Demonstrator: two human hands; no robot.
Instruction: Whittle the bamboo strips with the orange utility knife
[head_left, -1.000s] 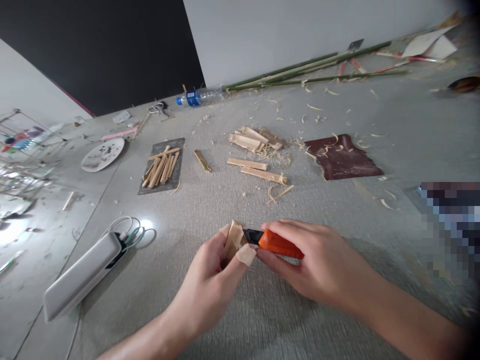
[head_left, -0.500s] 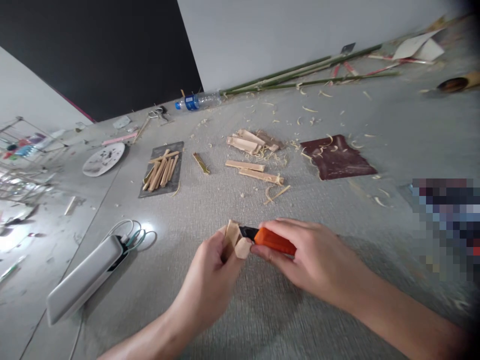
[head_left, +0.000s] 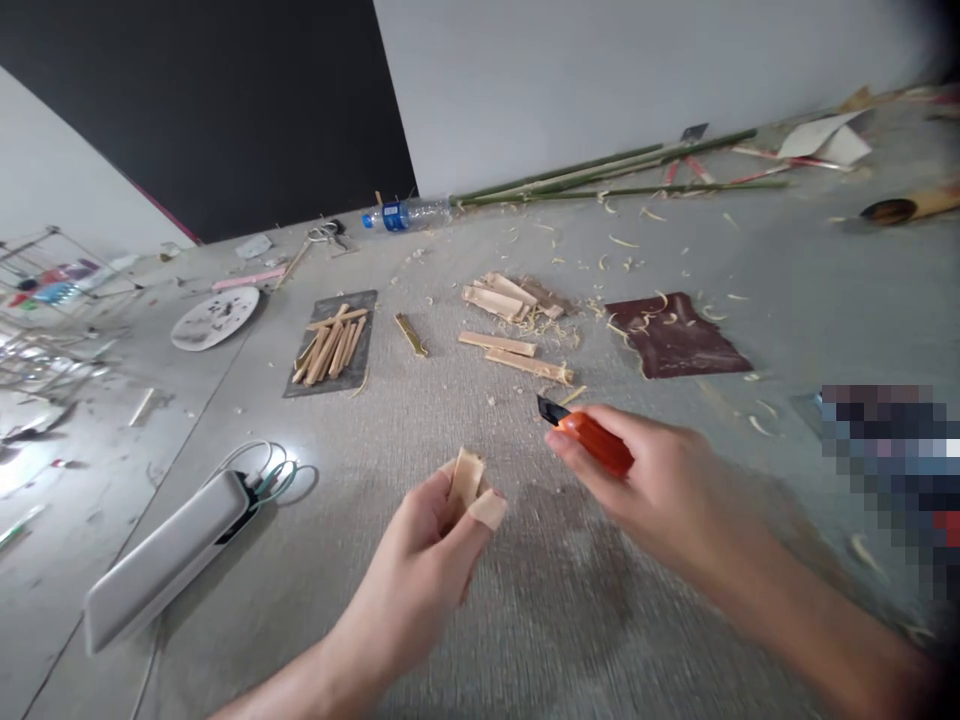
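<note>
My left hand (head_left: 427,545) is closed round a short pale bamboo piece (head_left: 466,478), which stands upright between the fingers; the thumb tip wears a tan plaster. My right hand (head_left: 660,485) grips an orange utility knife (head_left: 589,435) with a black tip. The knife is held up and to the right of the bamboo piece, a clear gap between them. Both hands hover over the grey woven floor covering (head_left: 525,600).
Split bamboo pieces (head_left: 510,330) and shavings lie ahead. A dark mat holds several bamboo sticks (head_left: 330,345). A brown sandpaper sheet (head_left: 675,335) lies to the right, a white power strip (head_left: 161,565) to the left. Green bamboo poles (head_left: 600,170), a water bottle (head_left: 405,213) and a plate (head_left: 214,318) lie farther off.
The knife was against the top of the bamboo piece; my right hand has now swung it up and away to the right. My left hand keeps hold of the piece.
</note>
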